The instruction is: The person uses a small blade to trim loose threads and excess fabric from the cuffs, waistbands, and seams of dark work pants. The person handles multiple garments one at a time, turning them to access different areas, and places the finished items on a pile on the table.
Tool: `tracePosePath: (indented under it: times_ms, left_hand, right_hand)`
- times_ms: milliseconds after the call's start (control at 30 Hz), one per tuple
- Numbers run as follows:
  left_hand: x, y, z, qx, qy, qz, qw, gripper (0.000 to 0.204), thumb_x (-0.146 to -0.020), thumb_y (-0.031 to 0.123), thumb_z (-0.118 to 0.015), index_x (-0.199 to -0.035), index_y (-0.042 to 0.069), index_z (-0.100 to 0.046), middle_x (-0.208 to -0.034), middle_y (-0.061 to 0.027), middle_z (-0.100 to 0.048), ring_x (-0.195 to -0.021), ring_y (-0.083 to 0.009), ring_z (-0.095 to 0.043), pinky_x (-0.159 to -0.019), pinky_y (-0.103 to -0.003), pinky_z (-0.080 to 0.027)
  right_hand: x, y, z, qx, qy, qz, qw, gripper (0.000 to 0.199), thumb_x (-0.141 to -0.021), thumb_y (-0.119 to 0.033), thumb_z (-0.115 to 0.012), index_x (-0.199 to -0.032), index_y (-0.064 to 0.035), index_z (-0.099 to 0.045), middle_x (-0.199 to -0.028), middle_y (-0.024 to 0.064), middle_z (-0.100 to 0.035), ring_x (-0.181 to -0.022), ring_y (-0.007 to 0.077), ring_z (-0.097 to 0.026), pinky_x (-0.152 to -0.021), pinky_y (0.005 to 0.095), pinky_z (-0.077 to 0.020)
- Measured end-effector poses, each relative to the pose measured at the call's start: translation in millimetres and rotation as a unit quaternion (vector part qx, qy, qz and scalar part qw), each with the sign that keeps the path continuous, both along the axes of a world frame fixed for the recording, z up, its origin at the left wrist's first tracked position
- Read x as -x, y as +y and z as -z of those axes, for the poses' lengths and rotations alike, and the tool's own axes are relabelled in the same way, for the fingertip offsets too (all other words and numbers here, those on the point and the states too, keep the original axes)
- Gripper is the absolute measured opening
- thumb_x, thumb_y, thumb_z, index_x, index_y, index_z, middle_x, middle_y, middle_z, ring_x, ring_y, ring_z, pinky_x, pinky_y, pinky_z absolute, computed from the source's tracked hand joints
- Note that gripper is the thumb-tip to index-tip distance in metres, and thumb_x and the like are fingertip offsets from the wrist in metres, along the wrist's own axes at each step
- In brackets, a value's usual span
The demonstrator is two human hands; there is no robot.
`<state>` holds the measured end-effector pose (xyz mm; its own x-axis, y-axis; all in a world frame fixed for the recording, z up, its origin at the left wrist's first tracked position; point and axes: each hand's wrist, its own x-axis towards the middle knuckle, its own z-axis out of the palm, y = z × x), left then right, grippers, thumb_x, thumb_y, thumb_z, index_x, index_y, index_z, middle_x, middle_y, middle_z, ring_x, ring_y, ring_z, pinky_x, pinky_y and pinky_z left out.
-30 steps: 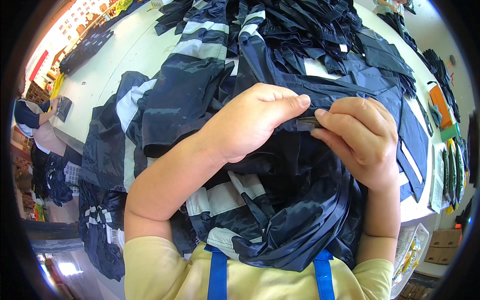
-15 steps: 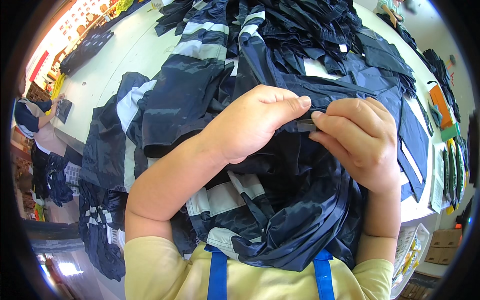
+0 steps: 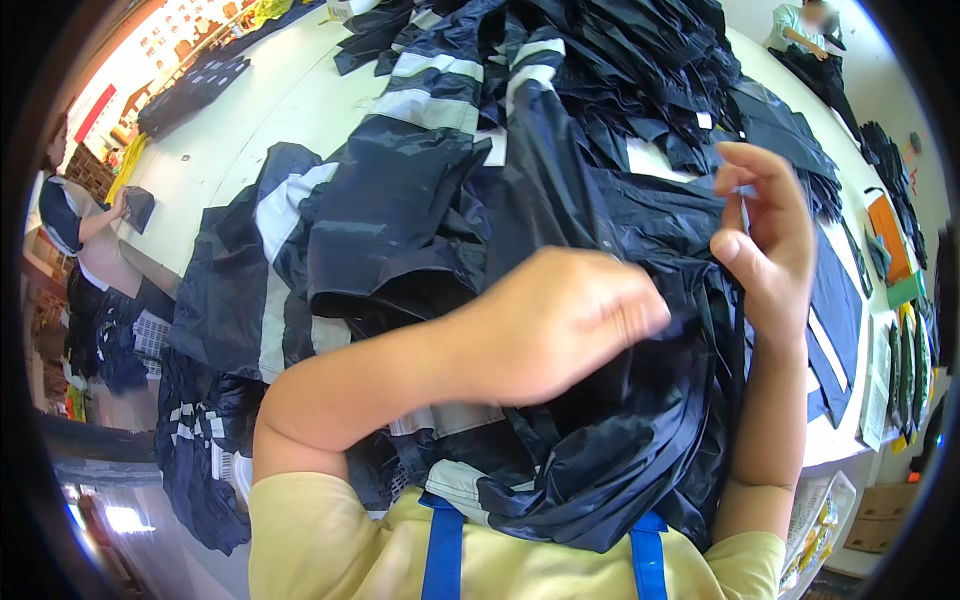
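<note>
A dark navy jacket [image 3: 640, 420] with pale grey bands lies bunched over my lap and the table edge. My left hand [image 3: 560, 325], smeared by motion, is above it with the fingers pressed together. Its fingertips are close to dark cloth, and whether they pinch it is hidden by the blur. My right hand [image 3: 775, 240] is raised over the right side of the jacket, its thumb and fingers curled. A thin, light metallic tool [image 3: 743, 205] shows partly between those fingers; its kind is unclear.
More dark garments with grey bands [image 3: 400, 190] spread over the white table [image 3: 270, 110], with a large heap [image 3: 630, 70] at the far side. One person [image 3: 90, 220] stands at the left, another [image 3: 805, 35] at the far right. A white basket [image 3: 820, 520] stands low at the right.
My hands have come apart. The left has moved down and slightly right over the jacket; the right has lifted away from the cloth, up and right, its fingers opening somewhat.
</note>
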<state>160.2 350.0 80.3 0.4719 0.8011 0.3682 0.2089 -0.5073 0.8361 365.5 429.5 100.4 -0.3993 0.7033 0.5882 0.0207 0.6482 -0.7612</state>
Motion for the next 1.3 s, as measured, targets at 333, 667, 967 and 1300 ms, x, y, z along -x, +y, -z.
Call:
tracePosePath:
  times_ms: [333,667,967,1300]
  left_hand:
    - [14.6,-6.8,-46.5,-0.007,0.092,0.124,0.988,0.036,-0.086,0.031,-0.063,-0.104,0.0,-0.059,-0.096,-0.0109,-0.061,-0.087,-0.0232,-0.06,-0.079,-0.032,-0.048]
    - [81.2,156.5,32.9,0.1,0.078,-0.293,0.948,0.055,-0.074,0.007,-0.057,-0.127,-0.002,-0.048,-0.113,-0.0132,-0.059,-0.1,-0.0189,-0.057,-0.09,-0.027,-0.043]
    - [166.5,-9.5,-83.8,0.096,0.132,0.022,0.986,0.047,-0.062,0.006,-0.049,-0.105,-0.009,-0.064,-0.105,-0.0203,-0.066,-0.099,-0.0269,-0.064,-0.092,-0.032,-0.045]
    - [248.8,-38.0,-56.8,0.171,0.627,-0.225,0.726,0.036,-0.067,-0.001,-0.052,-0.1,0.003,-0.068,-0.097,-0.0156,-0.067,-0.092,-0.0298,-0.063,-0.086,-0.036,-0.048]
  right_hand:
    - [36.9,-7.1,32.1,0.306,-0.079,-0.131,0.94,0.049,-0.075,0.005,-0.063,-0.122,-0.0023,-0.05,-0.087,0.0022,-0.062,-0.082,0.0057,-0.055,-0.076,0.0197,-0.0429]
    - [46.4,-44.6,5.8,0.076,-0.187,-0.469,0.86,0.042,-0.072,0.006,-0.058,-0.113,-0.0047,-0.058,-0.087,0.0119,-0.067,-0.077,0.0199,-0.068,-0.069,0.0301,-0.0536]
    - [-5.4,91.6,46.5,-0.084,-0.444,0.17,0.876,0.026,-0.079,-0.013,-0.059,-0.103,-0.0073,-0.067,-0.142,0.0169,-0.036,-0.097,0.0328,-0.061,-0.086,0.0388,-0.047]
    - [-22.7,103.8,76.2,-0.112,-0.426,0.088,0.894,0.027,-0.082,-0.007,-0.055,-0.106,0.0023,-0.06,-0.12,0.0131,-0.057,-0.104,0.0332,-0.057,-0.091,0.0381,-0.0442]
